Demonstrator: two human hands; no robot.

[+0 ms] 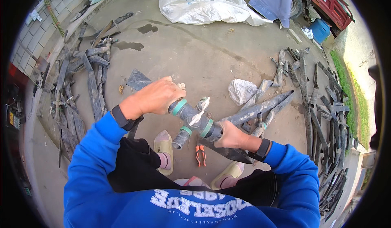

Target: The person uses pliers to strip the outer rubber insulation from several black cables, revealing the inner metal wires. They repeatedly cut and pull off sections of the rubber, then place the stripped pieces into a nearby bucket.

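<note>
A dark plastic pipe fitting (195,118) with green rings, white valve handles and short side outlets is held in front of me at a slant. My left hand (160,95) is closed around its upper left end, where a flat black hose piece (138,79) sticks out behind the fingers. At the lower right end, my right hand (230,135) grips the dark hose joined to the fitting. Part of that black hose (232,153) hangs below the right hand. Pliers with orange handles (200,155) lie on the concrete between my feet, below the fitting.
Old hoses and fittings (88,66) are heaped at the left; another pile of hose lengths (323,112) lies at the right. Nearer are a crumpled clear plastic bag (243,91) and loose hoses (259,107). A large white sack (198,5) and a red vehicle (327,3) stand ahead.
</note>
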